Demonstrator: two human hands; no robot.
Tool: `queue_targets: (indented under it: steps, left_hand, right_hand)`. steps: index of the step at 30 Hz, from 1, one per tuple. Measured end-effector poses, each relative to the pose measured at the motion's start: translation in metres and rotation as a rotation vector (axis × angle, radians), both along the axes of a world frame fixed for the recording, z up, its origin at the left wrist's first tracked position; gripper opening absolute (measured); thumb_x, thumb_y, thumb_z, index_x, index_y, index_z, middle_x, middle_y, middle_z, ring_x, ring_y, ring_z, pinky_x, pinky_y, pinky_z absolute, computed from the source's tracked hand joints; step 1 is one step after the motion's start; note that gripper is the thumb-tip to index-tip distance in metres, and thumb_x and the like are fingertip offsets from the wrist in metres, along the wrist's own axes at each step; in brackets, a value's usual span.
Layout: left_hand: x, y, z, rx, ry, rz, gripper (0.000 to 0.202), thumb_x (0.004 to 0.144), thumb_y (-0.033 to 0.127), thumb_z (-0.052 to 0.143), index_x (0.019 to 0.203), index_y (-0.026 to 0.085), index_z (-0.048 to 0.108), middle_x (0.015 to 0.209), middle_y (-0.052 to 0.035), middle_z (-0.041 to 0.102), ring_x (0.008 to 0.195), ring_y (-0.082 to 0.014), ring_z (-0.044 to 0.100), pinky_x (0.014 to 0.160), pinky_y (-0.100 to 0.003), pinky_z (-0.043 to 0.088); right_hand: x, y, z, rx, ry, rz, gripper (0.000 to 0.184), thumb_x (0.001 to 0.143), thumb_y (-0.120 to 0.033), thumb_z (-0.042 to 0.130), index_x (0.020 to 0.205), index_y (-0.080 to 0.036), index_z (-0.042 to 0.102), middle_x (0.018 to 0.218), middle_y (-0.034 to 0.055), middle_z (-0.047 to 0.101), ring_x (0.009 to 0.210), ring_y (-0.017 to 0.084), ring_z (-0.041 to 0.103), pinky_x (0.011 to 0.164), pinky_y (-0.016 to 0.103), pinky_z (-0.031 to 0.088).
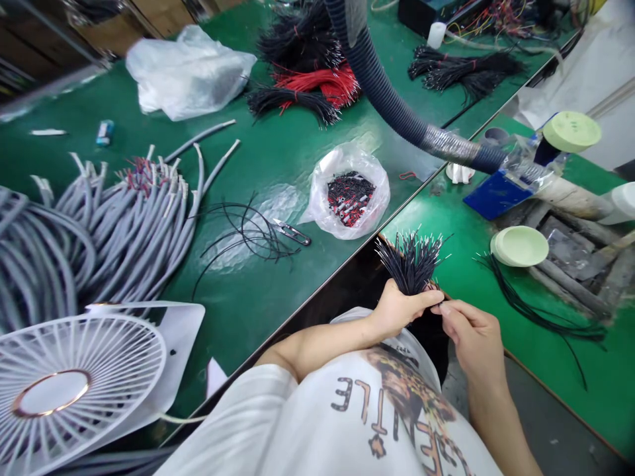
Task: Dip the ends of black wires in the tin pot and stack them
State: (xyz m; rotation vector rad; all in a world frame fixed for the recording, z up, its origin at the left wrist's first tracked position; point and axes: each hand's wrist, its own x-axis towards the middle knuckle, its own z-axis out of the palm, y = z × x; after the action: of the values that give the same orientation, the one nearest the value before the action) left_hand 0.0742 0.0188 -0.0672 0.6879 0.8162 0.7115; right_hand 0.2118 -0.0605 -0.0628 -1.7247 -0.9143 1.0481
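Note:
A thick bundle of black wires [409,268] with bare, silvery tips fanning upward is wrapped in my left hand [399,309], close in front of my body. My right hand [469,325] pinches at the bundle's right side, its thumb and forefinger meeting the left thumb. Whatever lies between those right fingertips is too small to make out; it may be a wire end. To the right, a smaller bunch of black wires [536,297] lies on the green mat. Small snips [292,231] rest beside loose black wires [243,228] on the left table.
An open plastic bag [317,198] holds red and black clippings. Grey cables [133,231] and a white fan [74,390] occupy the left. A ribbed hose [391,99] arches overhead toward a blue-sided device [499,192]. Red wires [322,82] lie farther back. Pale green lids [520,246] stand right.

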Motion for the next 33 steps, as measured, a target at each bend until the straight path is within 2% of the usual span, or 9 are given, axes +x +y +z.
queue_targets:
  steps: [3, 6, 11, 21, 33]
  left_hand:
    - [0.0011, 0.0001, -0.0003, -0.014, 0.004, 0.008, 0.038, 0.068, 0.046, 0.084, 0.068, 0.014, 0.063, 0.046, 0.0066, 0.045, 0.041, -0.0049, 0.034, 0.041, -0.022, 0.024]
    - [0.0023, -0.0002, -0.0022, -0.039, -0.021, 0.022, 0.039, 0.066, 0.046, 0.085, 0.077, 0.013, 0.067, 0.049, 0.0061, 0.048, 0.04, -0.0044, 0.033, 0.04, -0.022, 0.022]
    - [0.0031, -0.0011, -0.0026, -0.08, -0.086, 0.046, 0.038, 0.067, 0.042, 0.085, 0.082, 0.013, 0.067, 0.047, 0.0081, 0.044, 0.039, -0.0041, 0.031, 0.041, -0.022, 0.02]
    - [0.0045, -0.0015, 0.0008, -0.069, -0.067, 0.069, 0.036, 0.068, 0.041, 0.085, 0.073, 0.016, 0.059, 0.044, 0.009, 0.042, 0.038, -0.0048, 0.031, 0.04, -0.023, 0.02]
    - [0.01, -0.001, 0.0008, -0.059, -0.062, 0.058, 0.041, 0.067, 0.047, 0.084, 0.069, 0.016, 0.057, 0.043, 0.0091, 0.04, 0.038, -0.0043, 0.031, 0.041, -0.022, 0.021]
  right_hand:
    - [-0.0023, -0.0005, -0.0017, 0.02, 0.033, -0.039, 0.019, 0.085, -0.033, 0.069, 0.078, -0.017, 0.077, 0.055, -0.0019, 0.049, 0.053, 0.01, 0.038, 0.051, 0.026, 0.029]
    - [-0.0061, 0.0002, -0.0016, 0.048, 0.122, -0.099, 0.017, 0.085, -0.03, 0.069, 0.076, -0.017, 0.075, 0.053, -0.0035, 0.045, 0.052, 0.009, 0.034, 0.05, 0.026, 0.027]
    - [-0.0102, 0.0031, 0.0, 0.099, 0.22, -0.164, 0.019, 0.084, -0.029, 0.071, 0.071, -0.015, 0.072, 0.051, -0.0048, 0.04, 0.05, 0.008, 0.033, 0.049, 0.025, 0.026]
    - [-0.0096, 0.002, 0.0001, 0.101, 0.179, -0.159, 0.019, 0.085, -0.03, 0.072, 0.073, -0.015, 0.073, 0.052, -0.0047, 0.041, 0.05, 0.008, 0.036, 0.049, 0.025, 0.028]
    - [-0.007, 0.0006, 0.0018, 0.128, 0.157, -0.191, 0.019, 0.085, -0.03, 0.072, 0.072, -0.016, 0.072, 0.052, -0.0048, 0.042, 0.05, 0.009, 0.037, 0.049, 0.025, 0.029]
